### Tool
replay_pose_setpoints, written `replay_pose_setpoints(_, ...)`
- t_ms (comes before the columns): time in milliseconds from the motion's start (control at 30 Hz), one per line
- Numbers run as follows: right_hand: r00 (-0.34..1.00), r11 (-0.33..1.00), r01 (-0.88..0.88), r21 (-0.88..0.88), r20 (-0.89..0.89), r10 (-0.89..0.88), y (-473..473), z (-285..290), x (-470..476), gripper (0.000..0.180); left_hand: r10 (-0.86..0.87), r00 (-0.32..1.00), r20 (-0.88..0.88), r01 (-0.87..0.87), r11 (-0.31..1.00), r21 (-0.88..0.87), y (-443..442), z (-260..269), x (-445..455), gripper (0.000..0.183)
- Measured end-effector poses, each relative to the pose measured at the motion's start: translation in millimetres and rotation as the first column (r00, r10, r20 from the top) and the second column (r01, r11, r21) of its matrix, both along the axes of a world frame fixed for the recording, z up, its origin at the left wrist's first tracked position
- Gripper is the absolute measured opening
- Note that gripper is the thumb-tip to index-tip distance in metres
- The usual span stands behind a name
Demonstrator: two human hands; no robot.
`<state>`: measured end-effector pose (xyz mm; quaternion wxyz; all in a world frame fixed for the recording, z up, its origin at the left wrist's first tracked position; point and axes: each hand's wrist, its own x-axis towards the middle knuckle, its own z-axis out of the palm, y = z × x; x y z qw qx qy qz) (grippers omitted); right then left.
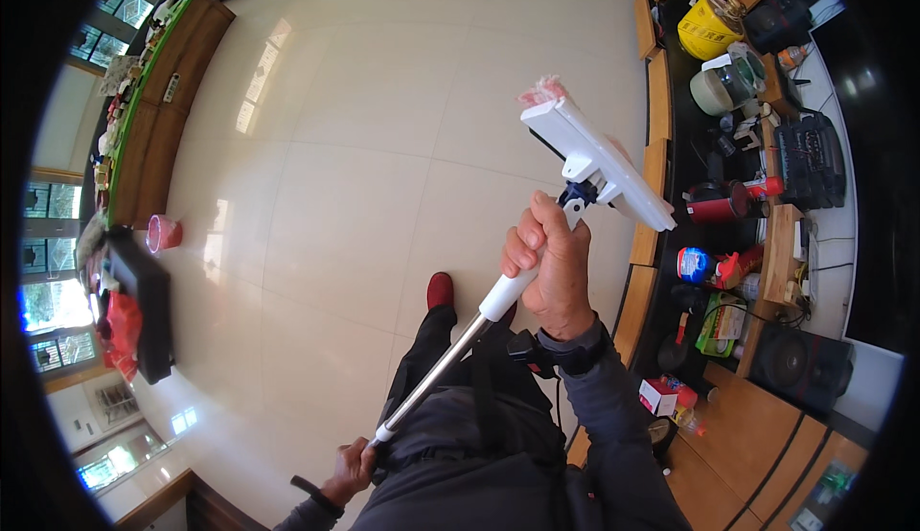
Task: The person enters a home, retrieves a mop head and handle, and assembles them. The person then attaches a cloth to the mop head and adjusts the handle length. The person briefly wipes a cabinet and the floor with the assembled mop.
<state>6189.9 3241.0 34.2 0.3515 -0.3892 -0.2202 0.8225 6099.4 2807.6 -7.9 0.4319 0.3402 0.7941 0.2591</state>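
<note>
A flat mop is held up off the floor, slanting across my body. My right hand (552,265) grips the white sleeve near the top of its metal pole (435,367), just below the dark swivel joint (575,193). Beyond that hand the white mop head (596,161) is tilted, with a pinkish fluffy pad (544,91) showing at its far edge; most of the pad is hidden behind the plate. Down at my waist, my left hand (352,465) is closed around the lower end of the pole.
Glossy floor tiles (352,193) stretch ahead and left. To the right runs a low TV cabinet (658,107) holding a yellow container (708,28), a glass jar (726,82), a spray bottle (701,266) and speakers (798,369). A wooden cabinet (154,143) and a pink bin (164,233) stand at left.
</note>
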Motion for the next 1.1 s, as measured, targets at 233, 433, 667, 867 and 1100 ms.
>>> replay_pose_setpoints(233,0.999,0.999,0.0,0.049,-0.038,0.002,-2.2,17.7,-2.8,0.038,0.023,1.0,0.019,-0.023,1.0,-0.001,6.2,-15.4,-9.8,0.041)
replay_pose_setpoints(433,0.995,0.998,0.006,-0.056,-0.098,-0.011,-46.6,7.8,-22.6,0.02,0.107,0.994,0.023,-0.108,0.991,0.075,76.9,-6.9,-35.4,0.037)
replay_pose_setpoints(667,0.986,0.993,-0.114,0.043,-0.114,0.118,-102.7,-11.2,-31.1,0.022,0.085,0.881,0.465,-0.148,0.984,0.101,196.4,20.4,-26.9,0.046)
replay_pose_setpoints(867,0.909,0.586,-0.404,0.703,0.382,0.168,-94.7,-55.9,14.3,0.005,0.014,0.948,0.319,-0.097,0.964,0.247,206.6,14.5,-17.3,0.041)
replay_pose_setpoints(1100,0.938,0.797,-0.023,0.604,0.289,-0.192,2.4,-42.1,77.1,0.028,0.0,0.975,0.221,-0.051,0.973,0.226,191.8,-0.4,-22.7,0.039)
